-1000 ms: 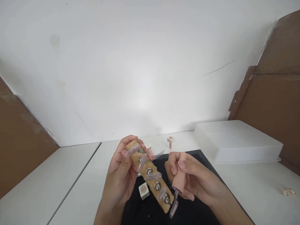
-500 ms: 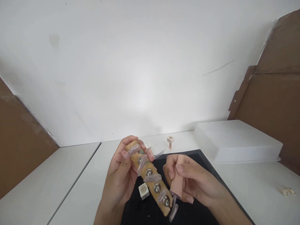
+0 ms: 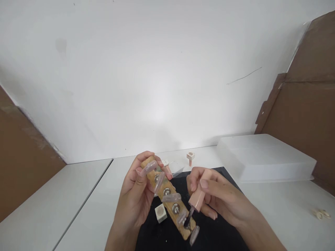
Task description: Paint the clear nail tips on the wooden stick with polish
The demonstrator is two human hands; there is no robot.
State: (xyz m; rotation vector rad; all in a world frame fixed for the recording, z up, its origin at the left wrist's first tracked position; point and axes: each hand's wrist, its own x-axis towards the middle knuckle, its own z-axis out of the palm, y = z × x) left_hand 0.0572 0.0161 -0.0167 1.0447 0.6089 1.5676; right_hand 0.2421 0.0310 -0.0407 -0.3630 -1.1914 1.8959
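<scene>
The wooden strip [image 3: 171,205] was held up at a slant over the black mat [image 3: 214,232] on the desk [image 3: 86,202], its upper end toward the far edge. Round metal knobs [image 3: 176,208] and translucent, pinkish nail tips [image 3: 171,197] ran along it, the lowest tip jutting past its near end. The left hand [image 3: 133,195] had its fingers clamped on the upper end. The right hand [image 3: 225,195] had its fingers closed around a tilted pink handle [image 3: 201,195], whose dark brush [image 3: 188,218] reached down over the lower end of the strip; whether it touched could not be told.

Just left of the strip, a pale cube [image 3: 160,213] with a round mark sat on the mat. Beyond the left fingers lay a partly hidden pink-and-white piece [image 3: 167,168], with a clear sheet [image 3: 178,172] beside it by the mat's far edge. Another pink piece with a pale blocky top [image 3: 190,157] was near the desk's far edge. The translucent plastic box [image 3: 264,158] occupied the far right corner area, and small pale rings [image 3: 321,214] lay nearer, well to the right.
</scene>
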